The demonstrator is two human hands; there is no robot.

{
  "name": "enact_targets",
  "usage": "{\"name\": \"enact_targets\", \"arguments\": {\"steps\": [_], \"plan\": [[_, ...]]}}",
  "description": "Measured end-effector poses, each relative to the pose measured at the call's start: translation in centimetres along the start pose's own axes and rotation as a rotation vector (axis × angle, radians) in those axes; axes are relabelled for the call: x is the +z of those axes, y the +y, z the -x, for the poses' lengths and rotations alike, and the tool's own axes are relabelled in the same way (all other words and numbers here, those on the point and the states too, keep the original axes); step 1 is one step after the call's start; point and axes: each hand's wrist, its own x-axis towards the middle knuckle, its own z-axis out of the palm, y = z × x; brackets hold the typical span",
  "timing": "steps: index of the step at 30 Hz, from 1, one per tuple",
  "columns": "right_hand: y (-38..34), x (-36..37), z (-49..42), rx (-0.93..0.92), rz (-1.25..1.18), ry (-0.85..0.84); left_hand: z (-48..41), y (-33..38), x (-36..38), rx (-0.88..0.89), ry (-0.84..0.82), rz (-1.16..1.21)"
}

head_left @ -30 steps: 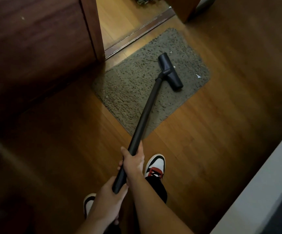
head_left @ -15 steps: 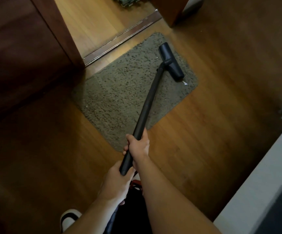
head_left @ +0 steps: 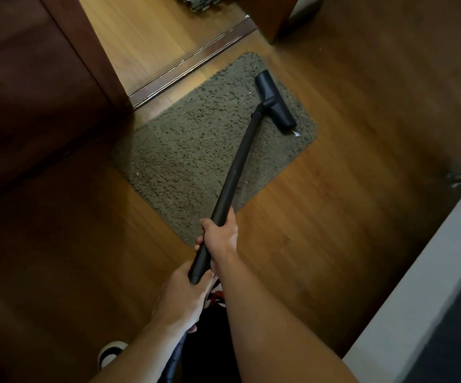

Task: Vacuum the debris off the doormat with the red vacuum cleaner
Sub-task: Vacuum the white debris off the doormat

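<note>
A grey shaggy doormat (head_left: 196,158) lies on the wooden floor before a doorway. The vacuum's black nozzle head (head_left: 275,99) rests on the mat's far right part, joined to a long black wand (head_left: 237,167). A white scrap of debris (head_left: 296,133) lies just off the nozzle's near end, and a few tiny specks dot the mat. My right hand (head_left: 221,234) grips the wand higher up; my left hand (head_left: 183,297) holds its lower end where the hose begins. The red vacuum body is out of view.
A dark wooden door (head_left: 30,78) stands at the left, with a metal threshold strip (head_left: 190,62) behind the mat. A white ledge (head_left: 431,272) runs along the right. My shoes (head_left: 110,352) show near the bottom edge.
The nozzle has slid toward the mat's right edge until its near end reaches the white scrap. My hands moved forward along with the wand, and the view shifted forward.
</note>
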Motion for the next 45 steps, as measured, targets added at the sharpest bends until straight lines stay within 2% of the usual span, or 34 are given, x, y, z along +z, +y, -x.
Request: {"name": "enact_targets", "arguments": {"steps": [11, 25, 45], "plan": [[4.8, 4.3, 7.0, 0.011, -0.035, -0.022, 5.5, -5.3, -5.1, 0.031, 0.052, -0.093], [6.4, 8.1, 11.4, 0.009, -0.114, -0.104, 9.0, -7.3, -9.3, 0.023, 0.088, -0.085], [-2.9, 2.8, 5.0, 0.056, -0.212, -0.126, 5.6, 3.8, -3.7, 0.021, 0.145, -0.270]]}}
